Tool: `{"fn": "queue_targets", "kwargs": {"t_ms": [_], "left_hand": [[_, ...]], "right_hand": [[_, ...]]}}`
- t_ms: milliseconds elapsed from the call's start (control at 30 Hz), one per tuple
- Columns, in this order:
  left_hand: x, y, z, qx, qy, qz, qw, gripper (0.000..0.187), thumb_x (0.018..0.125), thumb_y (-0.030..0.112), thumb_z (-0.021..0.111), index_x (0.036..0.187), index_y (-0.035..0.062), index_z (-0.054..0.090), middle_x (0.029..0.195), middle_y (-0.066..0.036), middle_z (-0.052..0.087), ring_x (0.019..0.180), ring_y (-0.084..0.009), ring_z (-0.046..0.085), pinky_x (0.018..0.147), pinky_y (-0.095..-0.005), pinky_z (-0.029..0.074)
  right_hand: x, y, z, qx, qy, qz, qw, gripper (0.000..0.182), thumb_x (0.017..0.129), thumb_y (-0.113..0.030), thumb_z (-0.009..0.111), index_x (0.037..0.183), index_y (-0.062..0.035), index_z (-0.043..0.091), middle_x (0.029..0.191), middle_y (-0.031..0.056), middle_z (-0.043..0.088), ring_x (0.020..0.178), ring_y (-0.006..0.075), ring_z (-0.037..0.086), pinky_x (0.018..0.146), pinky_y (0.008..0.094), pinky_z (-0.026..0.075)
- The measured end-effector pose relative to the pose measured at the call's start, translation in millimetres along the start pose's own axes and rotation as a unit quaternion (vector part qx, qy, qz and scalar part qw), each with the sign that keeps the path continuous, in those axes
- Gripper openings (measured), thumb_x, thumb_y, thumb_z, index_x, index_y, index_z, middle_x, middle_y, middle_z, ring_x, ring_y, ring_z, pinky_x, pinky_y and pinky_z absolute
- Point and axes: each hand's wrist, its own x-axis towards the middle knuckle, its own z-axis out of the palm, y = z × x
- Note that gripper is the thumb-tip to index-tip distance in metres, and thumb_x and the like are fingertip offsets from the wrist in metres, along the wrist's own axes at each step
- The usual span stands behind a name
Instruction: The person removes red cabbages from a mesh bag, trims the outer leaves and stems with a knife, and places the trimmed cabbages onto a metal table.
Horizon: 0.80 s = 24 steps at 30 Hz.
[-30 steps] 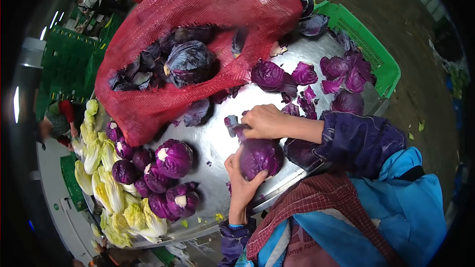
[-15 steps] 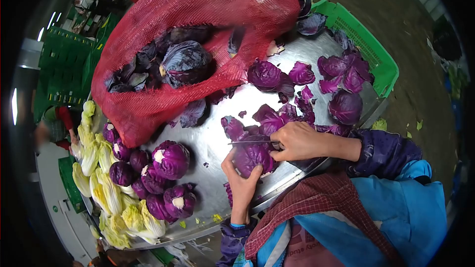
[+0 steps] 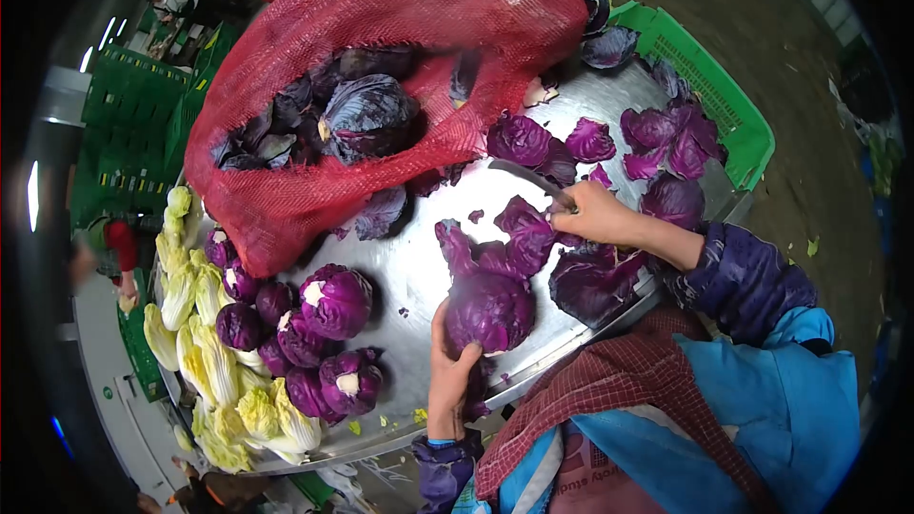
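On the head view, I've got my left hand [image 3: 447,371] clamped on the red cabbage [image 3: 490,312], thumb and fingers at its near side, down by the front edge of the metal table [image 3: 409,271]. And there's my right hand [image 3: 595,214], closed round the knife [image 3: 522,172], blade angled out over the metal, clear of that head! Loose purple leaves [image 3: 526,233] sit just beyond the cabbage. Over to the left, trimmed red cabbages [image 3: 335,302] cluster beside napa cabbages [image 3: 205,352], below the red mesh sack [image 3: 276,219]; the green crate [image 3: 752,138] stands far right.
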Motion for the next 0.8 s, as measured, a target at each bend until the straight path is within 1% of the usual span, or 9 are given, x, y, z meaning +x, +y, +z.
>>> {"fn": "queue_targets", "kwargs": {"t_ms": [33,133,233,333,467,500,633,733,800], "left_hand": [[-1.8,5.5,0.0,0.023,0.018,-0.017,0.999,0.079,0.071,0.018,0.07,0.138,0.006,0.031,0.128,-0.014,0.042,0.118,-0.0243,0.045,0.1,-0.0362,0.039],[0.4,29.3,23.2,0.133,0.081,0.011,0.988,0.08,0.067,0.02,0.076,0.134,0.0041,0.036,0.124,-0.015,0.045,0.118,-0.0282,0.045,0.102,-0.0397,0.037],[15.5,35.6,45.3,0.457,0.102,0.123,0.875,0.08,0.061,0.025,0.08,0.129,0.0007,0.044,0.121,-0.019,0.048,0.112,-0.0306,0.05,0.098,-0.0374,0.038],[12.6,26.4,28.6,0.401,0.123,0.098,0.902,0.08,0.061,0.026,0.08,0.128,0.0,0.044,0.12,-0.018,0.049,0.113,-0.03,0.05,0.099,-0.0376,0.038],[-3.8,19.7,16.0,0.363,0.064,0.084,0.926,0.079,0.06,0.021,0.082,0.127,0.0018,0.045,0.119,-0.014,0.049,0.112,-0.0239,0.049,0.097,-0.0345,0.039],[-4.4,15.4,15.2,0.32,0.074,0.069,0.942,0.082,0.057,0.026,0.084,0.125,0.0019,0.045,0.122,-0.019,0.046,0.115,-0.0341,0.047,0.099,-0.0402,0.037],[-1.8,10.4,19.1,0.288,0.094,0.103,0.947,0.08,0.057,0.025,0.084,0.124,0.0026,0.045,0.122,-0.018,0.046,0.114,-0.0332,0.047,0.099,-0.0401,0.037],[-1.5,27.0,29.9,0.375,0.054,0.216,0.9,0.083,0.057,0.019,0.082,0.128,0.0042,0.042,0.126,-0.011,0.044,0.115,-0.0227,0.047,0.099,-0.0352,0.038],[-4.1,29.5,34.0,0.223,0.055,0.171,0.958,0.08,0.057,0.021,0.081,0.126,0.0044,0.044,0.124,-0.016,0.045,0.117,-0.03,0.045,0.101,-0.0393,0.035]], "right_hand": [[3.0,-1.5,8.6,-0.026,0.004,-0.01,1.0,0.033,0.075,-0.029,0.06,0.085,0.002,0.066,0.075,0.017,0.066,0.07,0.0311,0.065,0.067,0.0409,0.05],[-16.3,-51.4,21.0,-0.07,-0.094,-0.035,0.992,0.055,0.075,-0.042,0.069,0.108,0.001,0.06,0.099,0.0195,0.065,0.091,0.0309,0.063,0.08,0.0408,0.048],[-7.0,-44.3,56.2,-0.113,-0.09,-0.09,0.985,0.06,0.075,-0.045,0.07,0.113,0.0001,0.059,0.1,0.0204,0.064,0.093,0.0327,0.063,0.082,0.0422,0.048],[8.7,-27.8,62.0,0.002,-0.141,-0.022,0.99,0.049,0.076,-0.039,0.071,0.104,0.001,0.064,0.088,0.0197,0.066,0.083,0.0314,0.065,0.076,0.0406,0.05],[16.6,-30.5,42.9,-0.056,-0.071,-0.023,0.996,0.033,0.074,-0.03,0.072,0.087,0.0002,0.066,0.08,0.0173,0.067,0.077,0.0285,0.066,0.07,0.0371,0.05],[17.2,-37.8,31.0,-0.08,-0.106,0.001,0.991,0.044,0.074,-0.04,0.07,0.095,-0.0011,0.065,0.086,0.018,0.067,0.081,0.0316,0.066,0.073,0.0401,0.05],[6.1,-72.8,32.6,-0.167,-0.186,-0.041,0.967,0.072,0.074,-0.06,0.063,0.119,-0.0041,0.054,0.102,0.0207,0.064,0.092,0.0376,0.063,0.079,0.0452,0.049],[11.7,-71.3,41.3,-0.11,-0.109,-0.043,0.987,0.053,0.075,-0.048,0.064,0.105,-0.0051,0.064,0.09,0.0217,0.066,0.085,0.0376,0.064,0.077,0.0439,0.05],[14.6,-60.3,28.4,-0.091,-0.042,-0.051,0.994,0.037,0.074,-0.035,0.064,0.096,-0.0053,0.066,0.08,0.0193,0.066,0.077,0.037,0.064,0.072,0.0445,0.05]]}}
